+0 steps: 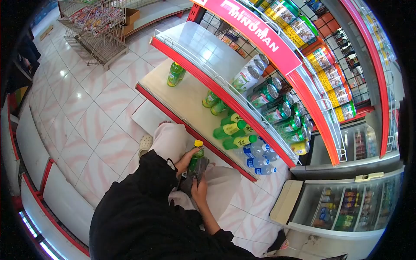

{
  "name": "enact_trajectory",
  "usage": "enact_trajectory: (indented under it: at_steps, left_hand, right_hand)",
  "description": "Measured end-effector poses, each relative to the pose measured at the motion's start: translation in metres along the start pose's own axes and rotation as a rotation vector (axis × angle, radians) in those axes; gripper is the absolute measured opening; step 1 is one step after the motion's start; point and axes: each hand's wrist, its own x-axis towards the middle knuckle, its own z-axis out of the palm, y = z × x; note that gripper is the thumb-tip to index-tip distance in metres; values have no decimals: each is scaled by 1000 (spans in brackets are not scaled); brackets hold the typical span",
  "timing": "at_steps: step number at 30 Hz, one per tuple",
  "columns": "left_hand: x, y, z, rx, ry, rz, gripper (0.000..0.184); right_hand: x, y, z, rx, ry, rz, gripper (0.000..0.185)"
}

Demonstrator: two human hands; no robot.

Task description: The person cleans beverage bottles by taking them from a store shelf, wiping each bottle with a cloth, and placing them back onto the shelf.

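Observation:
My left hand [187, 159] is wrapped round a green bottle [197, 157] with a yellow cap, held upright above my lap. My right hand [199, 189] grips a dark grey cloth [198, 170] that lies against the bottle's side. The cloth hides part of the bottle. In front of me, the lower shelf [190, 110] carries yellow-capped bottles [175, 73], green-capped bottles [229, 129] and water bottles [255, 150] with blue labels. Several cans [277, 112] stand on the shelf above.
A wire cart [93, 43] with small packets stands at the upper left. Glass-front coolers [346, 203] are on the right, beside a cardboard piece [286, 201]. White shelving [56, 203] runs along the left. Red shelf edges [225, 93] border the racks near my knees.

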Motion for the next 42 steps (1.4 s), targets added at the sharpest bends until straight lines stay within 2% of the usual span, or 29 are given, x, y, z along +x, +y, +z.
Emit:
enact_trajectory:
  at_steps: [8, 11, 16, 19, 20, 23, 32, 36, 39, 42]
  left_hand:
    - [-1, -2, -4, -124, -211, -82, 44]
    - [2, -4, -4, -169, -258, -92, 43]
    - [2, -8, -4, -211, -304, -100, 41]
    - [3, -3, -3, -217, -340, -122, 41]
    - [3, -3, -2, -211, -345, -129, 41]
    - [1, -3, 0, -194, -368, -143, 41]
    - [-4, -10, 2, -177, -324, -140, 41]
    - [-6, 3, -7, -153, -321, -134, 41]
    - [-9, 13, -13, -120, -327, -128, 41]
    - [-13, 21, -17, -89, -307, -107, 41]
  right_hand:
    - [32, 10, 7, -135, 144, -40, 34]
    - [58, -13, -12, 132, 63, 212, 33]
    - [73, 17, -19, 46, 66, 188, 37]
    - [69, 11, -22, 404, 190, 330, 42]
    - [68, 13, -23, 406, 193, 333, 42]
    - [60, 22, -27, 502, 304, 587, 50]
    - [38, 1, -24, 634, 249, 588, 51]
    - [21, -2, -25, 573, 177, 499, 46]
    - [8, 10, -21, 239, 192, 365, 38]
    - [0, 19, -17, 131, 215, 302, 33]
